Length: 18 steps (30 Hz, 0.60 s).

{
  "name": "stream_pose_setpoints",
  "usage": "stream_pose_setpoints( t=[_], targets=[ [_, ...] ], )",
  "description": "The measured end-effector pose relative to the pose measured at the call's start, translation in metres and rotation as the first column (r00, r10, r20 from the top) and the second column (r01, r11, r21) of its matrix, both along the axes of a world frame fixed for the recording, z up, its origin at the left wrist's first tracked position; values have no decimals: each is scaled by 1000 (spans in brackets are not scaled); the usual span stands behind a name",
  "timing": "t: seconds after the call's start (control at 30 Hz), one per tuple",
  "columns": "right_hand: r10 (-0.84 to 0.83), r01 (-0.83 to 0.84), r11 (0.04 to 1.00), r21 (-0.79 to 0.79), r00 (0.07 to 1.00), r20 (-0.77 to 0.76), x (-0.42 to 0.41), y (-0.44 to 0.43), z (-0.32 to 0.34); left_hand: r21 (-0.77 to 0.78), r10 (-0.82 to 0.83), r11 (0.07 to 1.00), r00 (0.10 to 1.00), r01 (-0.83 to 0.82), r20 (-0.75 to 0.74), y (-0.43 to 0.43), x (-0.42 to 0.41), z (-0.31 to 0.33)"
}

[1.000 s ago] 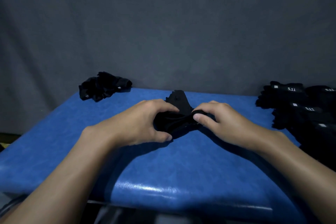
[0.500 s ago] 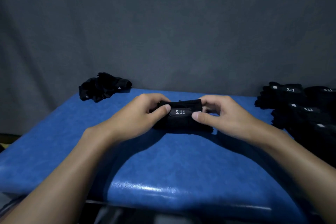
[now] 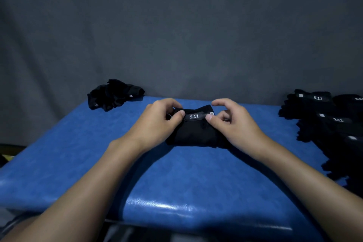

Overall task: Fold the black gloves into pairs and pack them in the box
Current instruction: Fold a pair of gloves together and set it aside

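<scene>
A folded pair of black gloves (image 3: 193, 132) lies on the blue padded table (image 3: 176, 179), its cuff with a white "5.11" label facing me. My left hand (image 3: 157, 122) pinches the left end of that cuff between thumb and curled fingers. My right hand (image 3: 233, 122) presses its thumb on the right end of the cuff, with the other fingers curled above and behind it. No box is in view.
A crumpled heap of black gloves (image 3: 114, 94) sits at the table's far left corner. A stack of flat black gloves (image 3: 330, 122) with "5.11" labels covers the right edge. A grey cloth backdrop (image 3: 176, 35) hangs behind the table.
The bundle was turned over and flattened, so the labelled cuff now shows on top. Both hands shifted from squeezing the middle of the gloves to holding the cuff ends.
</scene>
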State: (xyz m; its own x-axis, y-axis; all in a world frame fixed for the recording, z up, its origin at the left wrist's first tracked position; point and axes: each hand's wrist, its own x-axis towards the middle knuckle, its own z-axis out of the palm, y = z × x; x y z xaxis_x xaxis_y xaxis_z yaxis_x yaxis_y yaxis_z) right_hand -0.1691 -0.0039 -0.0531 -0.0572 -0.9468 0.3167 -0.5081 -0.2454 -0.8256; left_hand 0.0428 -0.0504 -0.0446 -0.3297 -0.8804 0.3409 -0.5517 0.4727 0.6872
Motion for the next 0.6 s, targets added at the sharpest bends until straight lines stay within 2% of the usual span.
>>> stream_pose_setpoints(
  t=[0.17, 0.33, 0.47, 0.6],
  targets=[
    [-63, 63, 998, -3, 997, -35, 0, -1, 0, -44, 78, 996, 997, -77, 21, -5, -7, -6],
    [105, -109, 994, 0, 956, -274, -6, 11, 10, -69, 84, 994, 996, -83, 13, -7, -11, -6],
    [113, -110, 994, 29, 928, -356, -8, 9, 9, -160, 45, 987, 993, -27, 112, 0, -5, 4],
    [103, -99, 995, 31, 919, -382, -10, 7, 9, -17, -93, 995, 967, 99, 238, 9, 14, 14]
  ],
)
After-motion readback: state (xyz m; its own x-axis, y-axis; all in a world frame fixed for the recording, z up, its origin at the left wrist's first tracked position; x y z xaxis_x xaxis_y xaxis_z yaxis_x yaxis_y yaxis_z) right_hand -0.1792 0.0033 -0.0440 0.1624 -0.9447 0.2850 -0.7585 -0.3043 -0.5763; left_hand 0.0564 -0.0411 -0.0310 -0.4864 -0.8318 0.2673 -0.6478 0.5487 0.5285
